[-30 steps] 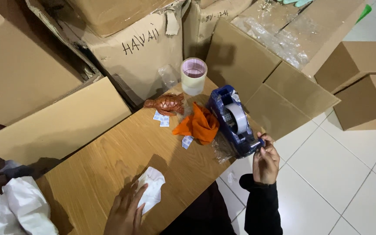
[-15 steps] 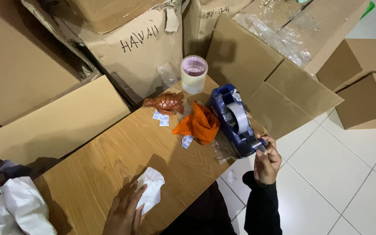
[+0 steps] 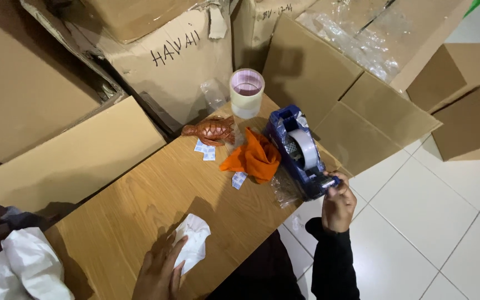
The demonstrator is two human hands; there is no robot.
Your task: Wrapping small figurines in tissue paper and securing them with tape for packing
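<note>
My left hand (image 3: 158,270) lies flat on the wooden table (image 3: 140,205), its fingers pressing a crumpled white paper bundle (image 3: 193,247). My right hand (image 3: 337,203) is at the table's right edge, fingertips pinching the tape end at the cutter of a blue tape dispenser (image 3: 300,150). An orange cloth (image 3: 254,158) lies just left of the dispenser. A brown turtle figurine (image 3: 211,131) sits further back, with small white packets (image 3: 205,151) beside it.
A roll of clear tape (image 3: 246,92) stands at the table's far edge. Cardboard boxes (image 3: 156,50) crowd the back and left; more boxes (image 3: 468,100) stand on the white tiled floor at right. White crumpled paper (image 3: 23,269) lies at lower left.
My right hand has shifted slightly at the dispenser's cutter end. My left hand stays on the white paper bundle.
</note>
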